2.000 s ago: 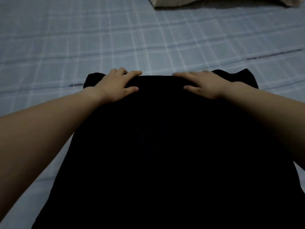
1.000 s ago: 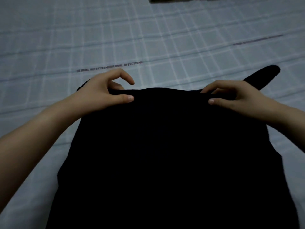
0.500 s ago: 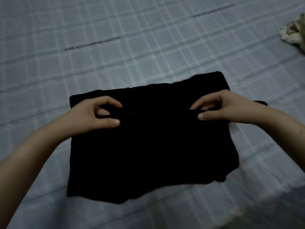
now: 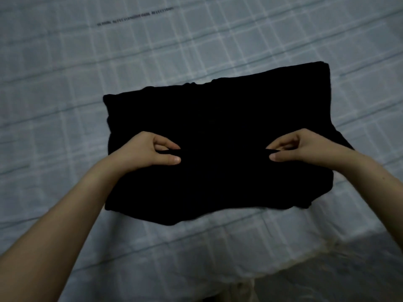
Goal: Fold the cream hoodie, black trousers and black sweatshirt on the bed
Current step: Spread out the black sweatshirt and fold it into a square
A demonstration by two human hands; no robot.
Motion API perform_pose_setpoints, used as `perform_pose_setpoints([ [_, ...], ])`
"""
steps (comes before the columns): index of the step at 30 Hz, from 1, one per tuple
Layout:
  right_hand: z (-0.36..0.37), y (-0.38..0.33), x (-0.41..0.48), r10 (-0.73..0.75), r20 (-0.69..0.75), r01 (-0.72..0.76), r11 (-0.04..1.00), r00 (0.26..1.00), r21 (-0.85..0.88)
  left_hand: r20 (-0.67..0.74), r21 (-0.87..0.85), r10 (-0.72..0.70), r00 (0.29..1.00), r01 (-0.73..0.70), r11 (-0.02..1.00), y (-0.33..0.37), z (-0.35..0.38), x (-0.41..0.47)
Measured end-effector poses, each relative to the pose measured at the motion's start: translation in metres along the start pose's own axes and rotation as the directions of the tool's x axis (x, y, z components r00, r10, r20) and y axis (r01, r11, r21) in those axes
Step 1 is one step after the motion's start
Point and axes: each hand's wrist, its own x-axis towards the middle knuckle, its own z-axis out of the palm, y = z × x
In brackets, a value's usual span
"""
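Left hand (image 4: 150, 152) and right hand (image 4: 305, 149), each pinching cloth, draw the far edge of the black garment (image 4: 218, 110) toward the near edge of the bed (image 4: 65, 83), halving it; this piece looks nearly folded.

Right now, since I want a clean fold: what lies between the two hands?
Only bare fabric of the black garment spans from the left hand to the right hand, both pinching it; the head view shows this.
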Motion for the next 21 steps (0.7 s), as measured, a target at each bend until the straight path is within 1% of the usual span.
perform_pose_setpoints([
  [4,-0.005,-0.004,-0.011,0.058,0.185,-0.056,0.998,0.981,-0.019,0.086,0.013,-0.025,0.996,0.024,1.000,0.002,0.004,-0.022],
  [6,0.005,-0.001,-0.016,0.085,0.237,-0.080,0.996,0.968,-0.030,0.104,0.028,-0.041,0.994,0.038,0.999,-0.006,0.011,-0.031],
  [8,0.019,0.007,-0.016,0.078,0.193,-0.073,0.997,0.978,-0.030,0.092,0.051,-0.037,0.995,0.033,0.998,-0.016,0.022,-0.035],
  [11,0.036,0.022,-0.011,0.056,0.064,-0.055,0.998,0.996,-0.026,0.038,0.049,0.002,0.999,-0.004,0.999,-0.027,0.038,-0.035],
  [13,0.040,0.026,-0.011,0.052,0.032,-0.051,0.998,0.998,-0.034,0.019,0.049,0.022,1.000,-0.023,0.999,-0.029,0.042,-0.036],
  [14,0.040,0.025,-0.012,0.051,0.050,-0.049,0.998,0.997,-0.030,0.024,0.048,0.029,0.999,-0.030,0.998,-0.029,0.042,-0.037],
  [16,0.035,0.019,-0.016,0.065,0.131,-0.063,0.998,0.989,-0.021,0.055,0.050,0.033,0.998,-0.036,0.998,-0.026,0.038,-0.040],
  [18,0.025,0.013,-0.020,0.104,0.206,-0.098,0.994,0.973,-0.038,0.097,0.062,0.032,0.995,-0.038,0.997,-0.023,0.034,-0.042],
  [19,0.021,0.012,-0.020,0.123,0.223,-0.109,0.991,0.967,-0.071,0.112,0.073,0.029,0.993,-0.037,0.997,-0.022,0.035,-0.043],
  [21,0.022,0.013,-0.019,0.150,0.204,-0.124,0.983,0.967,-0.132,0.102,0.102,0.009,0.995,-0.020,0.995,-0.022,0.041,-0.043],
])
